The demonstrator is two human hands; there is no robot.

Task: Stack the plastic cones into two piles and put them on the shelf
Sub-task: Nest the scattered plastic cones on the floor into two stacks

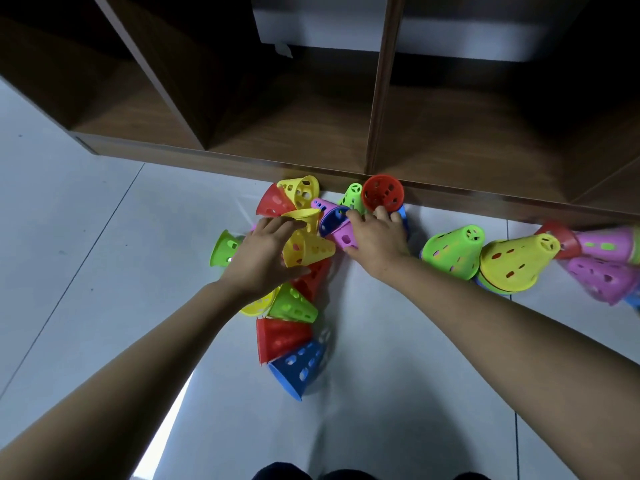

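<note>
A: Where does everything lie?
B: The shelf [311, 133] runs beyond both hands. The floor [104, 237] carries the cones [294, 303], strewn under and around the hands, with more off to the right.
A: And the hands?
B: The left hand [263, 258] spans a yellow cone [311, 249] between fingers and thumb. The right hand [377, 237] grips a pink cone [344, 237], fingers curled.
A: How will they handle?
B: Light, stiff and slick, I judge. Take each by its perforated wall near the wide rim.

Pale tiled floor [86, 237] carries scattered plastic cones [282, 337] (mostly toppled) beside wooden shelf [207, 164].
</note>
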